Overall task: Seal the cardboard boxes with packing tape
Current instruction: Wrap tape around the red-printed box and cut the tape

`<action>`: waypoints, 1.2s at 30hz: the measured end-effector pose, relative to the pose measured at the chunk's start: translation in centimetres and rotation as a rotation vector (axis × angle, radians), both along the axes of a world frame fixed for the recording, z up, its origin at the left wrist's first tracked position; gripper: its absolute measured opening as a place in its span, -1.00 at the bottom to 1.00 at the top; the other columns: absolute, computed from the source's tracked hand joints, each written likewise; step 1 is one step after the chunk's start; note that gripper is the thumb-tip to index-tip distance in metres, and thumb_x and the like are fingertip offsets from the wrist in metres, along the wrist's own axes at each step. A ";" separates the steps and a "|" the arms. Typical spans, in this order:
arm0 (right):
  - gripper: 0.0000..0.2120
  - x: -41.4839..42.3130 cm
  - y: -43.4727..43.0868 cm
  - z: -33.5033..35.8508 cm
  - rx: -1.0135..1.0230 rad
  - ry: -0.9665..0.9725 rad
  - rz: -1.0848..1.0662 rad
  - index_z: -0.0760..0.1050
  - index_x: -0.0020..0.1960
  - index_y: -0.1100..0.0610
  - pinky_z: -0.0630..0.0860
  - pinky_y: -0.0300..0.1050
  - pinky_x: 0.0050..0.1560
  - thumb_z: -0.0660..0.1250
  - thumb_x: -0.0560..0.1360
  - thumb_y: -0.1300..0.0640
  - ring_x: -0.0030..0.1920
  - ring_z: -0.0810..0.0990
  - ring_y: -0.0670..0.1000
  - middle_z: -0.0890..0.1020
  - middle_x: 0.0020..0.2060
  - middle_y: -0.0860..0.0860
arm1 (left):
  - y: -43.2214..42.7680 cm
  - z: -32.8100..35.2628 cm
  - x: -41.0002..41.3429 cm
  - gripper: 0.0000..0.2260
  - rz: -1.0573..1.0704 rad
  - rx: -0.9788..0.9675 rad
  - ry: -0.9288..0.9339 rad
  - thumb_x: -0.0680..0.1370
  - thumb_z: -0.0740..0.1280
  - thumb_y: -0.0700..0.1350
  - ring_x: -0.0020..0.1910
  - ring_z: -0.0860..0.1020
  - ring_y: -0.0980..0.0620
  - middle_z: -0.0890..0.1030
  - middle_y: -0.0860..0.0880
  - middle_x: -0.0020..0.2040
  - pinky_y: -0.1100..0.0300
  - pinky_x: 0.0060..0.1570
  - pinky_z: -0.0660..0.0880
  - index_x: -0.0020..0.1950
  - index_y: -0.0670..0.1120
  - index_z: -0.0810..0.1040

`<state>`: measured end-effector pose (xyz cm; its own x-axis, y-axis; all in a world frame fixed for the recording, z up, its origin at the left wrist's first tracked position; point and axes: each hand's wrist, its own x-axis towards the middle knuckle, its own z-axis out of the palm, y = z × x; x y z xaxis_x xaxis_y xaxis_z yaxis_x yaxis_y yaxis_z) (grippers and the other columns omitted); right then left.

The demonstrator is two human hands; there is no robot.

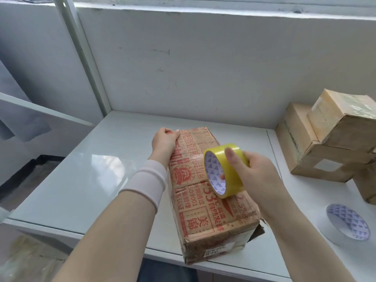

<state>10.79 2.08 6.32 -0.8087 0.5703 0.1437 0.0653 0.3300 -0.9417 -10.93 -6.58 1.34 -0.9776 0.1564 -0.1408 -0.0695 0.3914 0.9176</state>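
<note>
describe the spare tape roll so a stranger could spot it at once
Start at the white table, then look to its right side, nearer than the stacked plain brown boxes. The spare roll lies flat there, untouched. Unlike the yellow roll that the right hand holds on edge, it looks whitish, its patterned core facing up.

A white glossy table (pixel 81 169) carries a printed box (pixel 213 210) lying lengthwise, its near end at the front edge. Stacked brown boxes (pixel 317 159) sit at the right, and a white roll (pixel 345 222) lies flat near them.
</note>
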 end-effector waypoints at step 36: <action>-0.50 13.0 -3.2 -5.7 -0.284 -0.206 -0.104 0.52 -0.19 0.09 0.48 -0.29 -0.48 0.22 0.22 -0.34 -0.42 0.65 -0.06 0.66 -0.43 0.02 | -10.3 -6.2 15.1 -0.44 -0.682 0.035 0.634 0.41 0.21 0.42 0.54 -0.11 -0.01 -0.04 0.06 0.56 -0.14 0.41 0.07 0.37 0.29 0.28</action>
